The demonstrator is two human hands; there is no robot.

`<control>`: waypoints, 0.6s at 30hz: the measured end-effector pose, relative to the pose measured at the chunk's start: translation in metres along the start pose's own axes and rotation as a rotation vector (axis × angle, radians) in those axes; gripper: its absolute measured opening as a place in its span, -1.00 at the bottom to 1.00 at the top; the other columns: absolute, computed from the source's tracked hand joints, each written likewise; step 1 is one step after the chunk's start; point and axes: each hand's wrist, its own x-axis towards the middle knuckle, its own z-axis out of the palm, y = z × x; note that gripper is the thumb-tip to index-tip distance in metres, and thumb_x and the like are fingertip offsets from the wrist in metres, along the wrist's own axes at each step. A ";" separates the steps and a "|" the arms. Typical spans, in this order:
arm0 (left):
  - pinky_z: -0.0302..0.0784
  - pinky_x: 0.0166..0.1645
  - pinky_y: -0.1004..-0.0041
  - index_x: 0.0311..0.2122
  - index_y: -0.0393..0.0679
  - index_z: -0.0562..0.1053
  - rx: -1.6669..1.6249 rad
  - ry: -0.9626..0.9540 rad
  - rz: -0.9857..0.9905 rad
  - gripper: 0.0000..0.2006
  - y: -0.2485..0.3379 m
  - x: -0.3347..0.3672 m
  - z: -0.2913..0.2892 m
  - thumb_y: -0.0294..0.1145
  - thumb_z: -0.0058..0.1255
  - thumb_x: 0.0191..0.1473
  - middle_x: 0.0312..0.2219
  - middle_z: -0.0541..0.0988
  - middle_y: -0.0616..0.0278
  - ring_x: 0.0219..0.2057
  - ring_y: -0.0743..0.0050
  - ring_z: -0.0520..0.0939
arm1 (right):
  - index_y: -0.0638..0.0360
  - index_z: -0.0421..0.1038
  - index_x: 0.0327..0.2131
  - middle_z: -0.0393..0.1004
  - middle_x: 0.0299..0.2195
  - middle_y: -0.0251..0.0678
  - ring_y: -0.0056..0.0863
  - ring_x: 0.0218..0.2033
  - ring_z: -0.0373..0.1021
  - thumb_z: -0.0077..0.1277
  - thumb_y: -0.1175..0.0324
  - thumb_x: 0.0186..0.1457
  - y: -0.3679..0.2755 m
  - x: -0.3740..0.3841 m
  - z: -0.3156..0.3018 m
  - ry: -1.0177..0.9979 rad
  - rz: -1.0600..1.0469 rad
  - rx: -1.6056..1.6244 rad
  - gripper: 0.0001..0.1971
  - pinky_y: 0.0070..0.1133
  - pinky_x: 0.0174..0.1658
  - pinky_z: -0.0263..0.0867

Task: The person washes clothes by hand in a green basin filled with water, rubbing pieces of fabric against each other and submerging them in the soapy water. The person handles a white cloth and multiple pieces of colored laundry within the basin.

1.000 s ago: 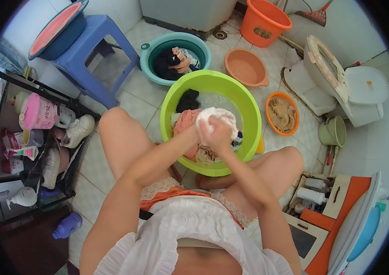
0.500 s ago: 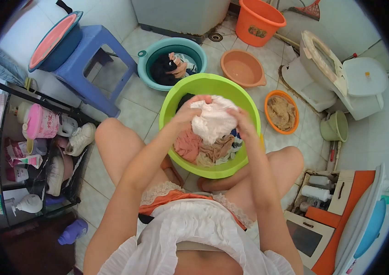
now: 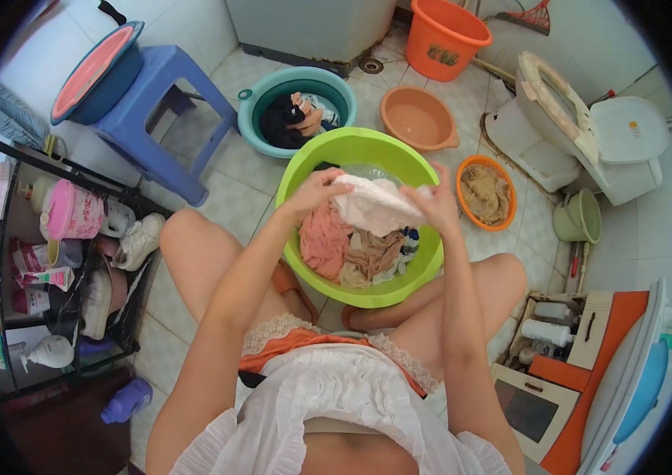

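Our left hand (image 3: pixel 316 192) and right hand (image 3: pixel 436 204) both pinch the white wet cloth (image 3: pixel 374 206), stretched above the round lime-green plastic basin (image 3: pixel 304 170), over the pink and beige laundry (image 3: pixel 352 249) inside.

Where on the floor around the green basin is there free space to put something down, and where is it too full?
Bare tiles lie between the blue plastic stool, the teal basin of dark clothes and the lime-green plastic basin. A smaller patch lies right of the small orange bowl, before the green bucket. The black shelf rack on the left is crowded. Both hands, left and right, hold a white cloth.
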 end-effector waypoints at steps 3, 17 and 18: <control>0.37 -0.18 0.55 -0.18 -0.17 0.33 -0.531 0.038 0.081 -0.77 0.000 0.002 0.003 -0.39 -0.08 0.03 -0.30 0.45 0.34 -0.27 0.62 0.46 | 0.15 0.43 -0.31 0.45 -0.42 -0.21 -0.53 -0.32 0.38 0.12 0.07 -0.21 0.003 -0.008 0.001 -0.726 -0.114 -0.504 -0.59 -0.62 -0.29 0.26; 0.42 -0.19 0.36 -0.19 -0.11 0.35 -1.145 0.226 -0.201 -0.69 -0.056 0.017 0.034 -0.11 -0.14 0.06 -0.28 0.47 0.27 -0.26 0.38 0.47 | 0.25 0.33 -0.28 0.44 -0.31 -0.27 -0.44 -0.27 0.38 -0.02 0.43 -0.08 -0.014 -0.049 0.097 -0.039 -0.292 0.317 -0.77 -0.53 -0.22 0.29; 0.42 -0.27 0.35 -0.22 -0.11 0.34 -1.200 0.057 -0.174 -0.70 -0.071 0.017 0.044 -0.10 -0.18 0.07 -0.31 0.47 0.28 -0.34 0.40 0.48 | 0.28 0.33 -0.36 0.41 -0.46 -0.19 -0.35 -0.40 0.37 0.01 0.37 -0.08 -0.021 -0.062 0.103 -0.062 -0.441 0.107 -0.79 -0.52 -0.31 0.27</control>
